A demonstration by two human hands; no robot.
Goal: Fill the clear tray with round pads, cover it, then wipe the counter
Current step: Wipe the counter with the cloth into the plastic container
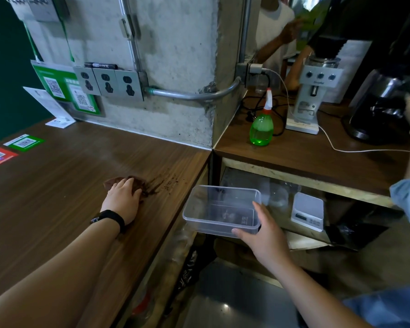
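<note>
My left hand presses flat, fingers spread, on brown cloth on dark wooden counter; at 3 o'clock, right hand grips clear rectangular plastic tray off the edge

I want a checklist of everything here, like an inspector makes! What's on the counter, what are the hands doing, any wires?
Surface: brown counter, dark crumbs smeared by its edge.
Job's things: clear tray looks empty, held off the counter's edge; brown cloth beside the crumbs; no pads or cover seen.
Clutter: green spray bottle, grinder, scale on the lower shelf, QR stickers.
Hands: left hand presses the cloth; right hand grips the tray's corner.
Cables: white cable and black cords beside the grinder.
Surroundings: concrete wall, sockets, another person behind.
</note>
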